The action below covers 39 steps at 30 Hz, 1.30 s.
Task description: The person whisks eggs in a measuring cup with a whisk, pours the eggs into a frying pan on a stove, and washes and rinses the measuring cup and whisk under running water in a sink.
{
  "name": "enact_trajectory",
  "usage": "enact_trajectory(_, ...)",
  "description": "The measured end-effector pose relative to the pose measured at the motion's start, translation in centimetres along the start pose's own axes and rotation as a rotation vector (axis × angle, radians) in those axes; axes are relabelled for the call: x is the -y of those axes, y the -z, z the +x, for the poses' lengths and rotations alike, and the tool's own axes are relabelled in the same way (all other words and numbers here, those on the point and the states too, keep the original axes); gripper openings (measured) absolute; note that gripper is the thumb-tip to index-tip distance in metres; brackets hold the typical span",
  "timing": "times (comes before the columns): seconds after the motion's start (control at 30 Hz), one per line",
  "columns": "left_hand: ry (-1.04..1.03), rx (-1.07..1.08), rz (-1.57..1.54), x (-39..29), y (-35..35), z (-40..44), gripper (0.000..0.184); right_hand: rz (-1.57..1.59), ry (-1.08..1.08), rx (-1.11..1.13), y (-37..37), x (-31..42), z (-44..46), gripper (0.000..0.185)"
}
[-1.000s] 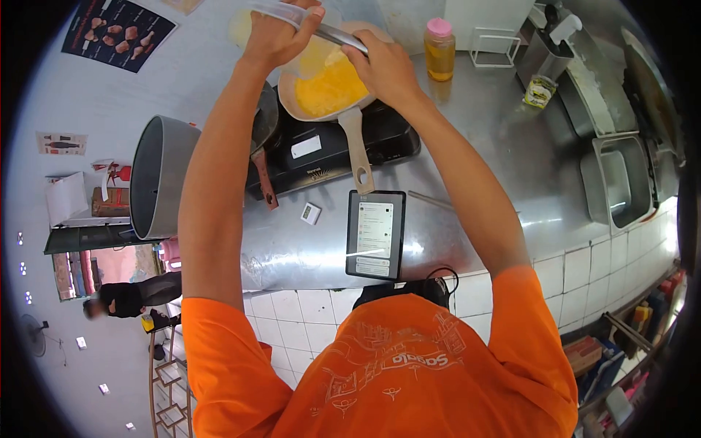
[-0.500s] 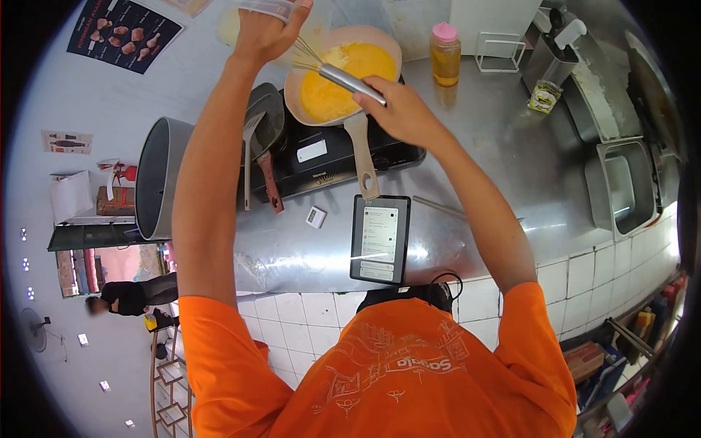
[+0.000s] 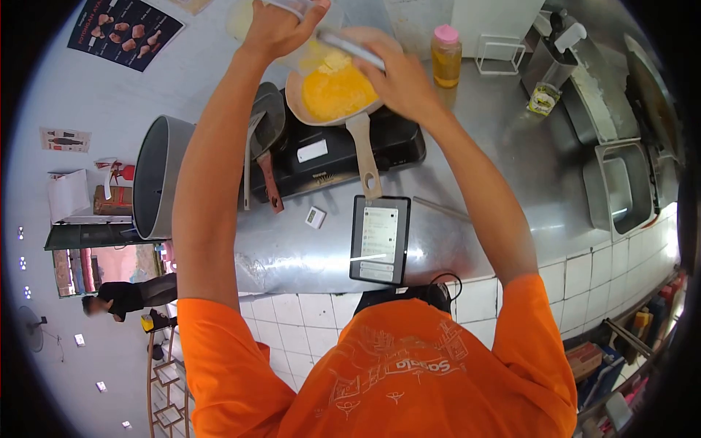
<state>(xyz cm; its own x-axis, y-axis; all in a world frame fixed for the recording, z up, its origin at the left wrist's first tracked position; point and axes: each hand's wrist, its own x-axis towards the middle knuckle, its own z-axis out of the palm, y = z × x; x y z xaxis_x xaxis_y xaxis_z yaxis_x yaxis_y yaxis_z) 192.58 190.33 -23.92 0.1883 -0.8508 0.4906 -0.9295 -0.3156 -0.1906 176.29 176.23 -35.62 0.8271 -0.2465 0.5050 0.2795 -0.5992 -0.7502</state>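
Near the top of the head view, my left hand [image 3: 276,31] grips the rim of a translucent plastic container [image 3: 321,16], tilted by the pan's far side. In my right hand [image 3: 400,79] is the metal handle of a whisk [image 3: 349,47]; its wires are blurred and partly hidden by the container. Below both hands, a pale frying pan [image 3: 294,98] sits on a black portable stove [image 3: 321,157], its beige handle toward me. Inside the pan lies bright yellow liquid [image 3: 332,95] with paler lumps [image 3: 337,61] at the far side.
Left of the pan are a dark pan [image 3: 268,124], a spatula [image 3: 252,139] and a large pot [image 3: 157,179]. A tablet [image 3: 380,239] and a small timer [image 3: 315,217] lie in front. A pink-capped bottle [image 3: 446,58] stands right. One person [image 3: 124,298] is far left.
My left hand and the container have shifted right, further over the pan. The whisk has lifted and swung toward the container. More pale lumps show in the liquid.
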Motion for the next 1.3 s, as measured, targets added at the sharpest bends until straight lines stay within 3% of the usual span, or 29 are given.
enact_trajectory(0.03, -0.002, 0.009, -0.007, -0.7, -0.3, 0.1, 0.045, -0.046, -0.010, -0.148, -0.4, 0.1, 1.1, 0.031)
enact_trajectory(0.17, -0.026, 0.003, 0.048, -2.1, -1.0, 0.4, 0.044, -0.078, 0.109, -0.200, -3.5, -3.2, 3.3, 0.035)
enact_trajectory(0.23, 0.016, 0.016, 0.058, -1.6, -0.9, -0.3, 0.044, 0.361, -0.072, 0.132, -1.7, -2.2, 2.5, 0.039)
enact_trajectory(0.27, 0.006, 0.003, 0.072, -1.2, -0.9, -0.7, 0.044, 0.366, -0.069, 0.144, -1.3, -2.1, 2.2, 0.039)
enact_trajectory(0.37, 0.014, 0.059, 0.150, -1.2, 0.4, -0.8, 0.047, 0.249, -0.181, 0.050, -0.4, -2.1, 0.2, 0.039)
enact_trajectory(0.43, 0.041, 0.107, 0.220, -0.8, 0.9, -0.2, 0.051, 0.252, -0.048, 0.240, -0.9, -2.0, -2.4, 0.039)
enact_trajectory(0.47, 0.057, 0.053, 0.094, -0.3, 0.8, -0.3, 0.052, 0.252, -0.044, 0.249, -0.7, -2.0, -3.5, 0.039)
enact_trajectory(0.53, 0.075, 0.004, -0.031, 1.2, 0.3, -0.7, 0.052, -0.148, -0.137, 0.150, -0.3, -2.4, -5.3, 0.035)
enact_trajectory(0.63, 0.105, -0.028, 0.076, 3.3, -0.7, -1.0, 0.047, -0.098, -0.028, 0.025, -0.1, -3.0, -5.7, 0.032)
enact_trajectory(0.7, 0.121, -0.019, 0.005, 3.1, -0.6, -1.0, 0.048, -0.004, -0.011, 0.060, 0.3, -1.5, -5.7, 0.031)
enact_trajectory(0.77, 0.121, 0.009, 0.070, 2.6, -0.6, -0.9, 0.048, -0.331, -0.145, 0.157, 0.5, -0.8, -5.2, 0.030)
enact_trajectory(0.8, 0.116, 0.036, 0.140, 2.2, -0.5, -0.8, 0.049, -0.330, -0.147, 0.154, 0.6, -0.7, -4.7, 0.030)
enact_trajectory(0.87, 0.143, 0.050, 0.031, 1.5, -0.3, -0.1, 0.049, -0.012, -0.032, 0.058, 0.9, -1.3, -2.5, 0.029)
enact_trajectory(0.93, 0.174, 0.087, -0.103, 0.5, -1.0, 0.0, 0.049, 0.035, -0.048, -0.029, -1.2, -1.6, 0.0, 0.030)
enact_trajectory(1.0, 0.021, 0.028, -0.065, -0.1, -1.2, 1.1, 0.049, 0.074, -0.054, -0.123, -2.9, -2.1, 0.7, 0.030)
enact_trajectory(1.07, 0.022, 0.040, -0.001, -1.3, -0.7, 1.7, 0.048, 0.102, 0.098, 0.101, -3.8, -1.9, 1.3, 0.035)
enact_trajectory(1.17, 0.024, 0.037, 0.071, -0.2, -0.2, 1.1, 0.048, 0.246, 0.009, 0.223, -1.5, -1.7, 0.4, 0.037)
enact_trajectory(1.23, -0.002, 0.016, 0.073, 0.5, -0.2, 0.3, 0.048, 0.124, -0.011, 0.239, -0.4, -1.3, -0.8, 0.035)
enact_trajectory(1.3, -0.011, -0.043, -0.070, 0.3, -0.2, 0.1, 0.047, -0.350, -0.115, 0.173, 0.3, -1.0, -1.4, 0.034)
